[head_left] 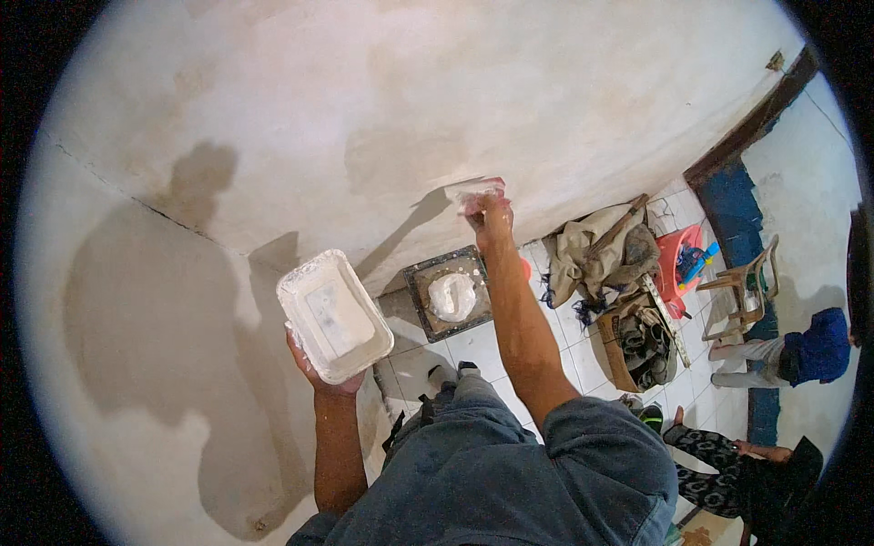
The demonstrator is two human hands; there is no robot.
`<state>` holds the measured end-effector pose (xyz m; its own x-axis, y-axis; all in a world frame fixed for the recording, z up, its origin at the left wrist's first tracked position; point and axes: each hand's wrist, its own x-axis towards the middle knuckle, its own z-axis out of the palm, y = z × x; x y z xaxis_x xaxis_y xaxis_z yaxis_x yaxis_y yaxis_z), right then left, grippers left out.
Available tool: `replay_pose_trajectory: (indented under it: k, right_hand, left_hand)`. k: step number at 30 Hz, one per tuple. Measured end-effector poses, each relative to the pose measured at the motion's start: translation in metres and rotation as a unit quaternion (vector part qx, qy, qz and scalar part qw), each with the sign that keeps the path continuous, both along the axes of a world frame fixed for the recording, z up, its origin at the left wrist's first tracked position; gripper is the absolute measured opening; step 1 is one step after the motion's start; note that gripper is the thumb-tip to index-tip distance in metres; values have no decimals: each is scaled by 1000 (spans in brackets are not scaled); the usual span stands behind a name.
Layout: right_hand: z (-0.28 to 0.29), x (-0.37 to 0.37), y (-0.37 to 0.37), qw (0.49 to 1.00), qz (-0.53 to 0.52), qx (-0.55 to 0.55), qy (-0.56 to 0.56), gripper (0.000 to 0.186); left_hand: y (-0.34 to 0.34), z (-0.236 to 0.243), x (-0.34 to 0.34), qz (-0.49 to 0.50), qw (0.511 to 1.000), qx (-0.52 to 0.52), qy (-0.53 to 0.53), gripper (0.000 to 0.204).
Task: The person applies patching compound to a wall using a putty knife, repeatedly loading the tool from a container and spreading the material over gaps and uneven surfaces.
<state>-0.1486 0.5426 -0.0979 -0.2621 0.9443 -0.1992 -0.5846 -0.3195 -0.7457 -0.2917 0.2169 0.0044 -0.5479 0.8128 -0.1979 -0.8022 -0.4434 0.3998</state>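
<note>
My left hand [314,364] holds up a white rectangular plastic tub [378,344], its fingers mostly hidden behind the tub. White paste smears the rim and the inside walls. My right hand [492,221] is stretched forward at the wall [410,109], closed round a putty knife [473,189] with white paste on its wide blade. The blade lies against or very close to the wall, and reddish colour shows by my fingers. The wall is off-white with damp-looking patches.
A dark-edged square board [410,278] on the tiled floor bears a white mound [452,298]. To the right are crumpled sacks [601,255], a filled cardboard box [619,355], a red basin [672,264] and a wooden chair [751,282]. Two people [815,350] are at the far right.
</note>
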Motion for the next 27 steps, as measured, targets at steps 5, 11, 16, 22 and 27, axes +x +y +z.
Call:
replay_pose_trajectory:
  k: [5,11,16,22,27]
  right_hand:
    - [87,-38,22,997,-10,48,55,3]
    - [210,-18,-38,918,-137,315,-198,13]
    - [158,-74,-10,581,-257,494,-594,21]
    - [42,-99,-88,665,-22,557,-496,19]
    - [21,-42,-26,977,-43,127,-166,21]
  left_hand:
    - [-5,1,-3,10,1000,1,7,66]
    - [-5,7,0,9,1000,22,7,65]
    - [1,7,3,-13,999,33,-2,64]
    - [-13,2,-5,26,999,23,-5,62]
    - [-9,6,-1,17,999,36,-1,61]
